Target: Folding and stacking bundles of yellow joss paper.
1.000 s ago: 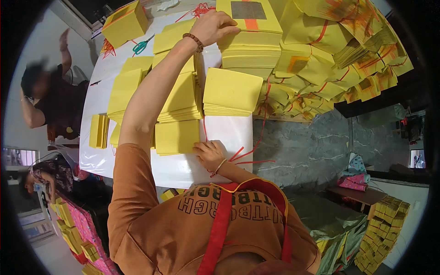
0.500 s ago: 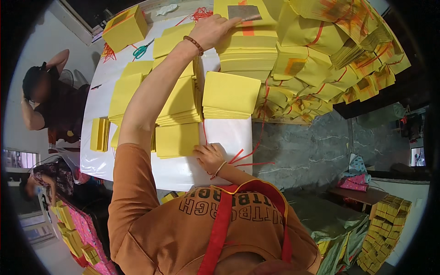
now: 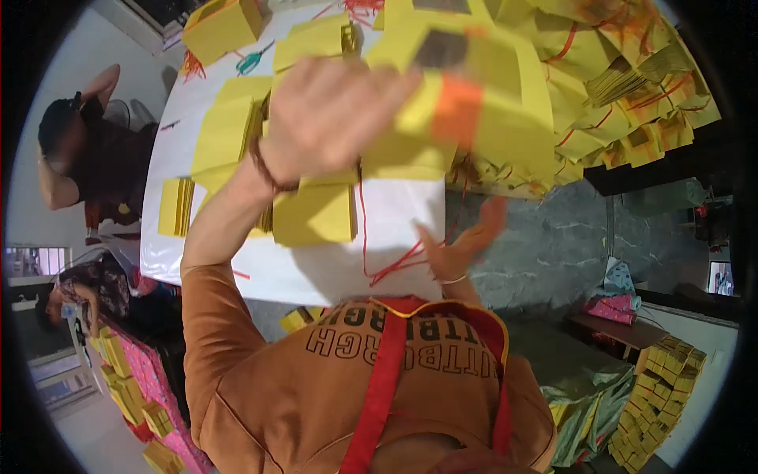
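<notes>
My left hand (image 3: pixel 332 118), smeared by motion, pinches the edge of a yellow joss paper piece (image 3: pixel 505 103) with a dark foil square and an orange patch. It is raised over the table; whether it is one sheet or several cannot be made out. Lower down, my right hand (image 3: pixel 466 241) hovers past the table edge with fingers apart, holding nothing. A red string (image 3: pixel 395 265) lies on the white tabletop (image 3: pixel 403 213) beside it. Left of the string is a yellow paper stack (image 3: pixel 316 215). The stack behind the raised paper is largely hidden.
Tied yellow bundles (image 3: pixel 632 71) are heaped at the right. Green scissors (image 3: pixel 254 57) and red strings (image 3: pixel 193 67) lie at the far left of the table. One person (image 3: pixel 95 150) sits left; another (image 3: pixel 91 292) is at lower left. A covered pile (image 3: pixel 576 379) stands at lower right.
My left hand has come nearer from the far stack, bringing the yellow joss paper with it. My right hand has left the near stack, moving right and up, and its fingers have spread.
</notes>
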### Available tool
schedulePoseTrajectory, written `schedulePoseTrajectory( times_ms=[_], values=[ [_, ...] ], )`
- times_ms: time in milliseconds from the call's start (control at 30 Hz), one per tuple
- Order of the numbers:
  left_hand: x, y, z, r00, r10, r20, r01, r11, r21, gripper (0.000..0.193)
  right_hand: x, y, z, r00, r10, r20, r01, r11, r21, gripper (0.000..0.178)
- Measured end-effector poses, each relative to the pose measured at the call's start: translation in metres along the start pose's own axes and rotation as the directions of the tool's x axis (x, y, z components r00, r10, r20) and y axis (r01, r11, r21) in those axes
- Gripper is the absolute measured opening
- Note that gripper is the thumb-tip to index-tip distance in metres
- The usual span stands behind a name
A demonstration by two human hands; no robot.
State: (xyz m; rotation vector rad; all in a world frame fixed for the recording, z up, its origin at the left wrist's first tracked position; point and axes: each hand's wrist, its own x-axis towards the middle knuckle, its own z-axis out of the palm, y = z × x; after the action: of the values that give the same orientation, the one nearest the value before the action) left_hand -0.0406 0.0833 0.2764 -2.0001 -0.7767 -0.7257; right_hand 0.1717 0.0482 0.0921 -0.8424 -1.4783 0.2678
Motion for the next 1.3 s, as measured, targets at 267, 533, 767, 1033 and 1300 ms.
schedulePoseTrajectory(
  times_ms=[267, 533, 767, 1033, 1300],
  values=[
    [-0.093, 0.156, -0.012, 0.931, -0.088, 0.354, 0.228, 0.898, -0.377, 0.036, -0.024, 0.055, -0.058, 0.927, 0.199, 0.319, -0.255, 0.956, 0.145, 0.022],
    [-0.179, 0.226, -0.008, 0.786, -0.267, 0.557, 0.6, 0.543, -0.587, 0.045, -0.114, 0.086, -0.105, 0.602, 0.414, 0.683, -0.755, 0.573, 0.319, 0.015],
    [-0.183, 0.229, -0.017, 0.692, -0.235, 0.683, 0.68, 0.531, -0.506, 0.043, -0.114, 0.064, -0.12, 0.529, 0.436, 0.728, -0.778, 0.593, 0.21, 0.014],
    [-0.162, 0.196, -0.008, 0.804, -0.327, 0.497, 0.562, 0.692, -0.453, 0.031, -0.078, 0.058, -0.091, 0.683, 0.352, 0.64, -0.643, 0.705, 0.299, 0.017],
    [-0.221, 0.248, -0.014, 0.596, -0.233, 0.769, 0.794, 0.317, -0.519, 0.028, -0.13, 0.082, -0.112, 0.511, 0.237, 0.826, -0.527, 0.846, 0.084, 0.016]
  ],
)
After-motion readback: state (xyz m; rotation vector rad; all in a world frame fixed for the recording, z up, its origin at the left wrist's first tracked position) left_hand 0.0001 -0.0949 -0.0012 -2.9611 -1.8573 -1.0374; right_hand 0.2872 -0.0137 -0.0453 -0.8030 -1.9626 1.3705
